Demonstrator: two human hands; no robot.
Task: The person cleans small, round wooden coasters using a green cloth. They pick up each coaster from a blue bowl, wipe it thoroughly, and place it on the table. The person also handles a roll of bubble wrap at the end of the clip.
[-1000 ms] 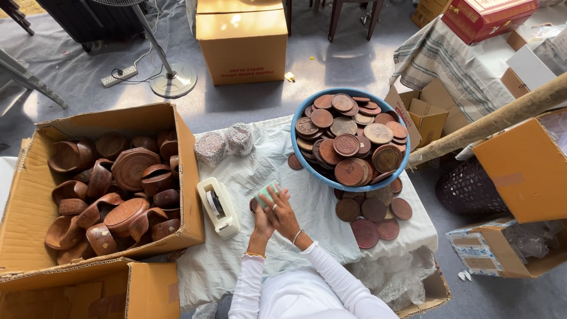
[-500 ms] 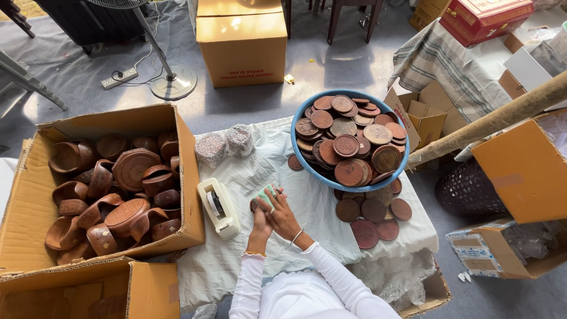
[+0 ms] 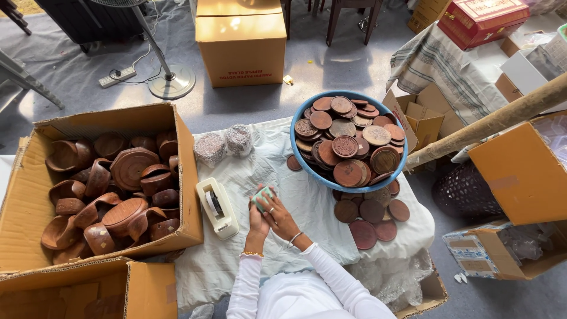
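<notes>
- Covering the surface [image 3: 248, 260], a white cloth is lying under everything, and the person is working at its near edge.
- A big cardboard box [image 3: 35, 147] is standing at the left, and it is holding many brown wooden holders.
- A blue basin [image 3: 293, 142] is sitting at the far right of the cloth, full of round wooden discs; more loose discs [image 3: 369, 215] are lying just beside it.
- A white tape dispenser [image 3: 217, 208] is resting near the left hand.
- Two wrapped round bundles [image 3: 224, 143] are lying between the box and the basin.
- The left hand [image 3: 257, 223] and the right hand [image 3: 277, 214] are meeting in the middle of the cloth. The fingers of both are closing around a small pale-green wrapped piece [image 3: 262, 197], which is being held just above the cloth.
- I judge that this piece is light, with a hard core under a soft and somewhat slippery wrap. Taking it by the rim from two opposite sides is looking safest, with moderate pressure so the wrap is not sliding.
</notes>
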